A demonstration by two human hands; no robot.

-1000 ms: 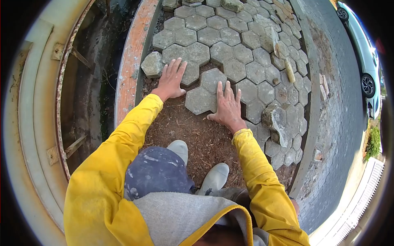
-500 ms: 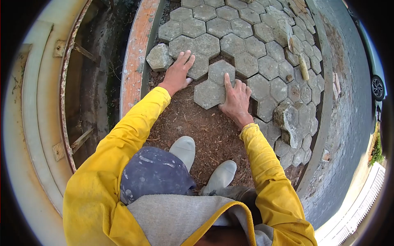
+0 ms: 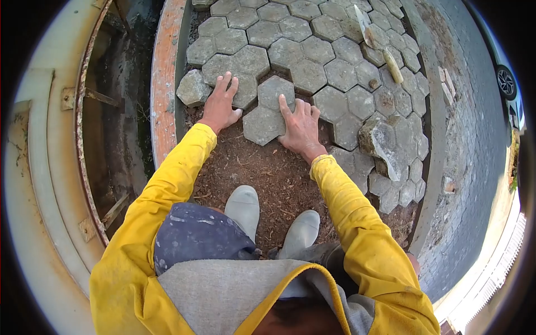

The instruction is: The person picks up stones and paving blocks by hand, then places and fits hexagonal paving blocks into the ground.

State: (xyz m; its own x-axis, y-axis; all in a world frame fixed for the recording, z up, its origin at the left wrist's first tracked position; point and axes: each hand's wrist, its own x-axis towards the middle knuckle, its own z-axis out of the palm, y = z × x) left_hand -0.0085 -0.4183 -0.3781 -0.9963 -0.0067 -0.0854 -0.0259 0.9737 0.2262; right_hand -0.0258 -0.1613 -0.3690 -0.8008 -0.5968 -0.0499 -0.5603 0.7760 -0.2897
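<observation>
A grey double-hexagon concrete paver (image 3: 263, 124) lies at the edge of the laid paving, over brown soil. My right hand (image 3: 301, 125) grips its right side, index finger stretched over its top and thumb at the lower block's edge. The other fingers are bent beside it, their tips partly hidden. My left hand (image 3: 220, 106) is open, its fingers spread over the laid paver (image 3: 243, 67) to the left, thumb pointing toward the loose paver. A narrow gap shows between the loose paver's upper end and its neighbours. Beside my left hand sits a single rough block (image 3: 192, 88).
A trowel (image 3: 392, 66) lies on the paving at upper right. A broken, mortar-crusted chunk (image 3: 381, 146) sits on the pavers at right. An orange-painted board (image 3: 166, 84) edges the left side, beside a trench. My boots (image 3: 243, 209) stand on bare soil (image 3: 273, 173). A car (image 3: 505, 84) is beyond the kerb.
The view has shifted, so the paving sits further left in the picture. Both hands keep nearly the same places against the pavers, and the loose paver shows little or no movement.
</observation>
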